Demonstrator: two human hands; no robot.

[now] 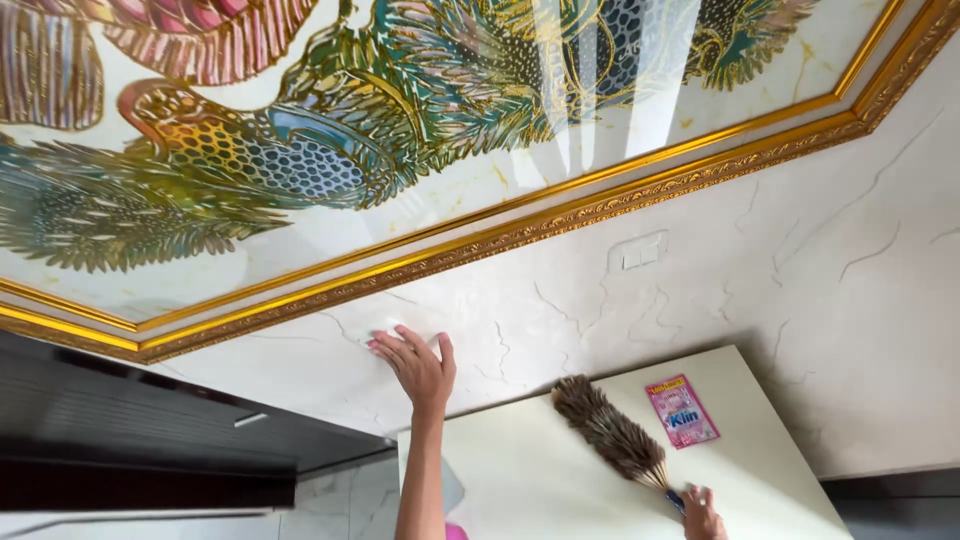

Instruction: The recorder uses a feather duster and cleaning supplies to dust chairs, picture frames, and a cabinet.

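Brown feather duster (612,432) points up-left.

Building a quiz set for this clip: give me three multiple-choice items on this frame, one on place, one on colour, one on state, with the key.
1. Where does the pink sachet lie?
A. On the cream top surface, beside the feather duster
B. On the gold picture frame
C. Under the left hand

2. What colour is the moulded frame around the peacock-pattern panel?
A. Silver
B. Gold
C. Black

3. What is the left hand doing?
A. Gripping the duster handle
B. Hanging free in the air
C. Pressed against the marbled wall, fingers spread over something white

Key: 1 A, the sachet sits on the cream top right of the duster's feathers. 2 B, the moulding is gilded. 3 C, the palm lies on the wall; the right hand holds the duster.
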